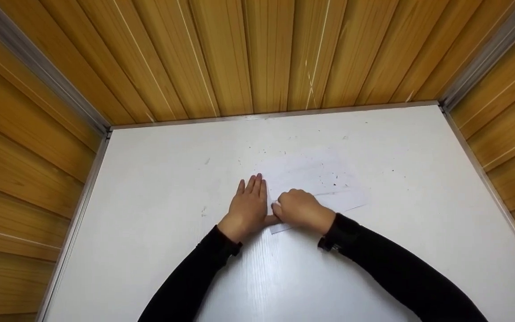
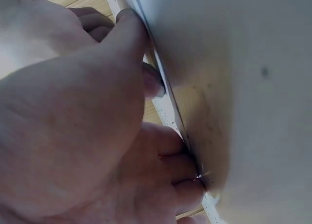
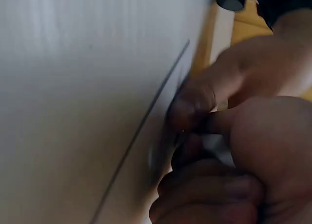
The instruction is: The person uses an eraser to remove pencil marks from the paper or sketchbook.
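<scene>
A sheet of white paper (image 1: 306,165) lies on the white table, with faint grey lines across it and dark crumbs scattered on top. My left hand (image 1: 248,206) rests flat at the paper's left edge, fingers straight and pointing away, thumb stretched toward the right hand. Curled over the paper's lower left part, my right hand (image 1: 301,208) grips a small white eraser (image 3: 217,145), mostly hidden inside the fingers. In the right wrist view the left thumb (image 3: 187,109) lies close beside the right fingertips. The left wrist view shows the left fingers (image 2: 178,168) down against the surface.
The white table (image 1: 150,179) carries more dark crumbs and smudges around the paper. Wood-patterned walls (image 1: 266,58) with grey metal edging stand along the back and both sides.
</scene>
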Motion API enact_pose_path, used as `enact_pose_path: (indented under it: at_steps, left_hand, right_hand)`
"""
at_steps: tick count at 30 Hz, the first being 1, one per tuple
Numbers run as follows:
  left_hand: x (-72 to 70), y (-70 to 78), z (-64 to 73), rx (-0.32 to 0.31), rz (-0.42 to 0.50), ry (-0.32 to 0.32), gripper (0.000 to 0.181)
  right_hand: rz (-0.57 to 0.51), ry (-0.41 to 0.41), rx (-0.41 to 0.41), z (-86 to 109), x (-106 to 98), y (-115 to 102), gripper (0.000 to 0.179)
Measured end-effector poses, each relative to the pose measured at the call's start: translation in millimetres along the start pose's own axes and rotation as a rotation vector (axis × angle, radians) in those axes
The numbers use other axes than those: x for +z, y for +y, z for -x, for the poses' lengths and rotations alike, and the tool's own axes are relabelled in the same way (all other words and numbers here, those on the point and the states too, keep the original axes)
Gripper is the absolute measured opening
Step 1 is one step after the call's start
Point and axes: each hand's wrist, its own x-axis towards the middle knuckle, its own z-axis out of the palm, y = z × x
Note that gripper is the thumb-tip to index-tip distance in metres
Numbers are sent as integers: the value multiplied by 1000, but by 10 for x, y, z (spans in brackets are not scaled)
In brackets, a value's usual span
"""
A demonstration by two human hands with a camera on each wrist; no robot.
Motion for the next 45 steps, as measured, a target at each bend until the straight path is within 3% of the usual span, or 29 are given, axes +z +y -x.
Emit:
enact_pose_path:
  at_steps: [4,11,16,22,26,32,35,40,45]
  left_hand:
    - [-4,9,7,-25,-4,-41,126]
    - [6,7,19,-31,12,-48,125]
    - [31,11,27,-28,27,-31,126]
    - [35,14,34,-16,33,-32,125]
    - [10,5,43,-20,17,-36,125]
    - [-11,-1,34,-5,31,-7,123]
    - [3,5,28,12,52,15,119]
    - [11,14,12,1,27,-9,123]
    - [-30,21,3,-21,6,-44,125]
  right_hand:
    - [-19,19,41,96,-83,334,45]
    - [-41,64,218,442,-419,1224,53]
    - [-45,51,261,577,-540,1477,54]
    - [-42,91,243,566,-495,1295,52]
    - [-86,69,215,440,-367,895,49]
    - [-41,21,60,135,-110,164,45]
    - [-28,15,24,22,-5,-24,44]
    - [-28,25,41,26,1,111,42]
    - [-65,43,131,277,-216,694,47]
